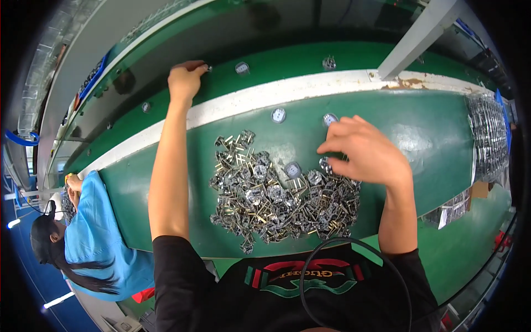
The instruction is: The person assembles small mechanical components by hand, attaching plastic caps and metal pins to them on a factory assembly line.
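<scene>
My left hand [185, 82] is stretched out past the white rail, over the green belt. Its thumb and index finger are closed on a small metal part [208, 68], mostly hidden by the fingers. My right hand [365, 148] hovers at the right edge of a heap of small metal parts with pins [265, 202], fingers curved and thumb held apart from them. Just by the thumb tip is a shiny part [325, 164]; I cannot tell if it is touched. Beyond the fingers sits a round pale-faced part [330, 119]. Another round part [279, 115] lies to its left, and a third [292, 169] rests in the heap.
A white rail [265, 98] divides the green worktable [437, 127] from the belt, where several parts, one round [242, 68], lie spaced out. A metal post [417, 41] rises at the right. Stacked clear trays [489, 138] stand far right. A co-worker in blue [97, 221] sits at left.
</scene>
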{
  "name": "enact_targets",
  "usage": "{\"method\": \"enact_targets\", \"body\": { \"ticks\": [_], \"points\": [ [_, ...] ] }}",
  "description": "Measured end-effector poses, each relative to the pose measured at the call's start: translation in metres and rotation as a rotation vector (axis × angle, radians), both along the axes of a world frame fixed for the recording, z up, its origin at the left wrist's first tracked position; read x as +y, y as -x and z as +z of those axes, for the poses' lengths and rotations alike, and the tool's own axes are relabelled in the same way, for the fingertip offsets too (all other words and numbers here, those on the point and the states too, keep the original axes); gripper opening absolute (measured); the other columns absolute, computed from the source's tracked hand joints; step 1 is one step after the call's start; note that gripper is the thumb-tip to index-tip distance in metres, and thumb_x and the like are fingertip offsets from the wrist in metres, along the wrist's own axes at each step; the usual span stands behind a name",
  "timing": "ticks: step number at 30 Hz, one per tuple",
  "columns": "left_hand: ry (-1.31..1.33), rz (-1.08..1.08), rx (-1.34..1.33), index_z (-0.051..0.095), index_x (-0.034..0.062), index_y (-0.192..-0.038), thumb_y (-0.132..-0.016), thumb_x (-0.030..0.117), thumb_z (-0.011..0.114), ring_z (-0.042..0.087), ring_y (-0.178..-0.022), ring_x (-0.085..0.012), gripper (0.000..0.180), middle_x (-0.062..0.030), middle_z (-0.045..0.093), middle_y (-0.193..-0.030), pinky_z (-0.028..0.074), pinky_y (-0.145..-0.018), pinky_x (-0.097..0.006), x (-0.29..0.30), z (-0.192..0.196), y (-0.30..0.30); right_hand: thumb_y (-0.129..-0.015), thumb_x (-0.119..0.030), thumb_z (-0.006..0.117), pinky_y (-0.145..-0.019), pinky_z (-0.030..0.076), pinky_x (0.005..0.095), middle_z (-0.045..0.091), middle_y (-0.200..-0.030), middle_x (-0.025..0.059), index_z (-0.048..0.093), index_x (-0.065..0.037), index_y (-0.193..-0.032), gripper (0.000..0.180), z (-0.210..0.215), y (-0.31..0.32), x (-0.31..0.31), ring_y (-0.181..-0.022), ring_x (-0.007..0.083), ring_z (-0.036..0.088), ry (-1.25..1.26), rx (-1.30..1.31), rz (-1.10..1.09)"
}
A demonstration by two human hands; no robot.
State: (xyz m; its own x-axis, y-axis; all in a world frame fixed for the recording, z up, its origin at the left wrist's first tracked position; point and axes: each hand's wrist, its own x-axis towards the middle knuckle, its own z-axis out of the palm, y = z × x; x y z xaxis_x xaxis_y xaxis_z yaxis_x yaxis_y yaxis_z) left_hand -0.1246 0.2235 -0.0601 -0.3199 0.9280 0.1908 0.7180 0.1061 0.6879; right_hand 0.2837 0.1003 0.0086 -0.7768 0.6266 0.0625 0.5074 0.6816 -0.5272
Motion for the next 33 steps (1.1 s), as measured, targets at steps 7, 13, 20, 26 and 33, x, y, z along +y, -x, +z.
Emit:
{"method": "enact_targets", "body": {
  "ticks": [7,13,20,26,33],
  "points": [
    [-0.250,-0.305,0.300,0.073,0.0050,-0.108,-0.078,0.026,0.075,0.065,-0.101,-0.0362,0.036,-0.0197,0.069,-0.102,0.051,-0.091,-0.042,-0.006,0.024,-0.086,-0.074,-0.016,0.077,-0.084,0.046,0.0429,0.062,-0.088,0.0090,0.065,-0.005,-0.084,0.018,-0.011,0.003,-0.016,-0.095,0.0288,0.061,-0.053,-0.197,-0.107],
    [-0.043,-0.482,0.321,0.071,0.0035,-0.110,-0.077,0.016,0.075,0.065,-0.092,-0.0338,0.036,-0.0172,0.065,-0.101,0.052,-0.086,-0.040,-0.016,0.020,-0.106,-0.077,-0.008,0.072,-0.079,0.048,0.0424,0.064,-0.084,0.0113,0.060,-0.003,-0.085,0.015,-0.006,0.005,-0.012,-0.085,0.0313,0.064,0.137,0.011,-0.057],
    [-0.063,-0.456,-0.332,0.068,0.0031,-0.112,-0.077,-0.004,0.070,0.065,-0.082,-0.0158,0.036,-0.0096,0.056,-0.107,0.054,-0.077,-0.027,-0.127,0.060,-0.126,-0.080,-0.002,0.064,-0.066,0.052,0.0403,0.066,-0.085,0.0137,0.062,-0.002,-0.095,0.015,-0.006,0.017,-0.001,-0.074,0.0320,0.066,0.309,0.354,-0.260],
    [-0.112,-0.273,-0.524,0.066,-0.0024,-0.113,-0.079,-0.010,0.070,0.064,-0.089,-0.0117,0.035,-0.0091,0.061,-0.113,0.053,-0.076,-0.024,-0.181,0.055,-0.107,-0.082,-0.004,0.064,-0.071,0.053,0.0406,0.060,-0.091,0.0079,0.067,-0.006,-0.100,0.019,-0.032,0.048,-0.004,-0.086,0.0285,0.064,-0.083,0.231,-0.245],
    [-0.035,-0.333,-0.865,0.064,-0.0052,-0.120,-0.081,-0.011,0.069,0.064,-0.095,-0.0123,0.040,-0.0086,0.061,-0.114,0.054,-0.082,-0.023,-0.196,0.048,-0.121,-0.082,0.001,0.065,-0.071,0.052,0.0394,0.058,-0.097,0.0074,0.068,-0.008,-0.106,0.026,-0.043,0.064,0.004,-0.091,0.0282,0.062,-0.207,0.096,-0.058]
  ]
}}
